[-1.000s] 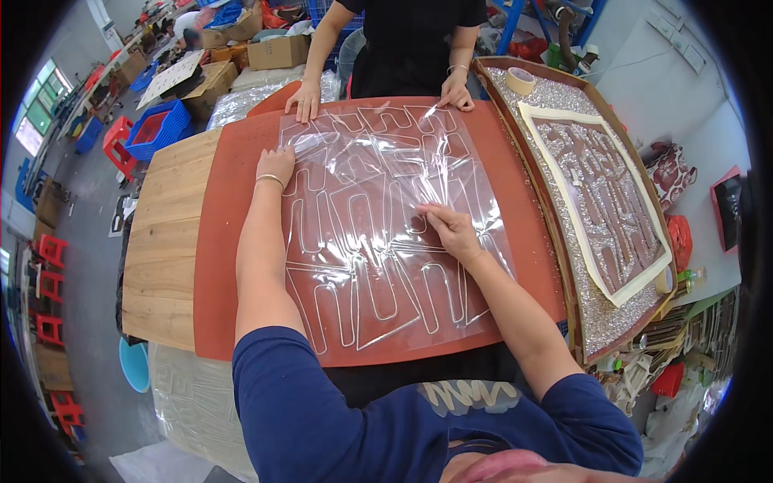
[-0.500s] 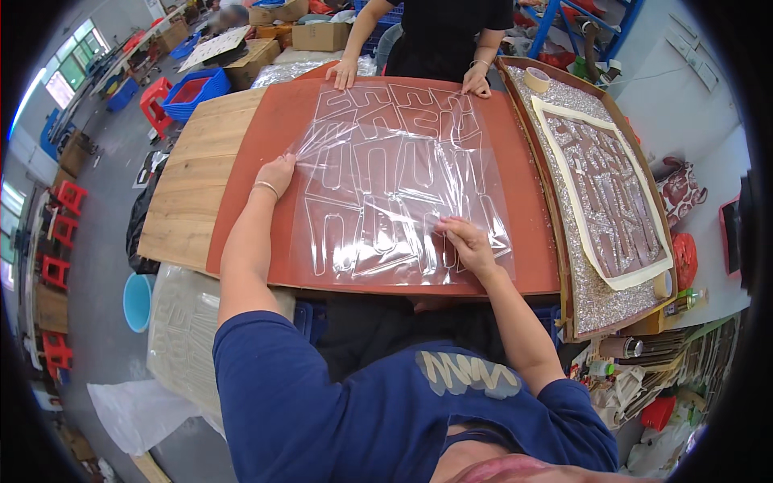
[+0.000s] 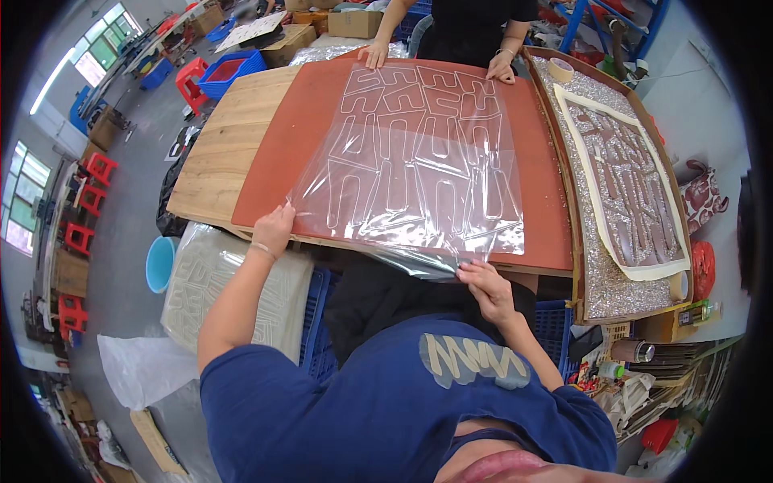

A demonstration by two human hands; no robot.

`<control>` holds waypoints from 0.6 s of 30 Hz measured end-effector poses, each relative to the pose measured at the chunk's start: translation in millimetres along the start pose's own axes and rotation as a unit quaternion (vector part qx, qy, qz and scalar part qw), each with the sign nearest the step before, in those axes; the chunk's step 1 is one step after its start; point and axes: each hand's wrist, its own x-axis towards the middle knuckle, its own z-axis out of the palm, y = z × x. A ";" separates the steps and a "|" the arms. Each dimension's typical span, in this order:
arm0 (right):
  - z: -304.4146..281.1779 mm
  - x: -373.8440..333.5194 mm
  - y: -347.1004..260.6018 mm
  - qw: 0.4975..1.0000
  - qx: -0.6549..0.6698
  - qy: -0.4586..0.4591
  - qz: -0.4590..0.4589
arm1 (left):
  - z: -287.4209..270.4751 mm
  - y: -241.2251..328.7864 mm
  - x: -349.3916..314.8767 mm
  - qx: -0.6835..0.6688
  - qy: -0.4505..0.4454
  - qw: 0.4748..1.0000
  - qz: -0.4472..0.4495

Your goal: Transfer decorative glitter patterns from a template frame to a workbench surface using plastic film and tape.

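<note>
A clear plastic film (image 3: 451, 241) lies over pale, looping outlined shapes (image 3: 403, 101) on a red-brown board (image 3: 278, 133). My left hand (image 3: 274, 230) is closed on the film's near left corner, by the board's front edge. Further right, my right hand (image 3: 488, 288) pinches the near edge of the film, which sags in folds past the board's front edge between both hands. Across the board, another person's hand (image 3: 374, 55) rests at the far left of the outlined sheet, and that person's other hand (image 3: 501, 67) touches the far right.
To the right stands a glittery tray (image 3: 620, 302) bearing a cream-bordered panel (image 3: 676, 266) and a tape roll (image 3: 560, 70). Bare wood (image 3: 213, 149) extends left of the red-brown board. A plastic-covered stack (image 3: 201, 282), a blue bucket (image 3: 161, 264) and blue crates (image 3: 318, 322) sit below.
Both my hands have come toward me, drawing the film's near edge over the board's front edge. The film now looks smoother over the outlines. The other person's hands stay at the far edge.
</note>
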 end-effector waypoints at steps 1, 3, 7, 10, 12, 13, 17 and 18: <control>-4.5 -9.8 -7.1 1.000 0.004 -0.001 0.001 | -8.2 8.4 -17.3 -0.005 -0.014 1.000 -0.002; -13.7 -30.0 -17.0 1.000 0.020 -0.014 0.006 | -34.1 36.8 -51.5 -0.027 -0.007 0.999 -0.037; -22.1 -41.8 -23.7 0.999 0.027 -0.040 -0.026 | -19.0 61.1 -92.0 -0.023 0.111 0.991 -0.069; -31.7 -24.0 -27.6 0.993 -0.034 -0.064 -0.090 | -9.1 63.5 -83.3 -0.118 0.124 0.973 -0.154; -33.7 -11.9 -34.2 0.984 -0.066 -0.049 -0.158 | 7.2 53.9 -84.0 -0.267 0.146 0.912 -0.276; -33.1 -3.3 -37.6 0.985 -0.072 -0.043 -0.151 | 9.8 45.1 -89.3 -0.284 0.112 0.886 -0.350; -33.2 17.4 -42.0 0.974 -0.089 -0.049 -0.203 | -33.9 40.3 -78.0 -0.251 0.204 0.835 -0.445; -31.5 22.3 -39.4 0.973 -0.086 -0.039 -0.211 | -89.3 91.4 -36.3 -0.276 0.280 0.870 -0.299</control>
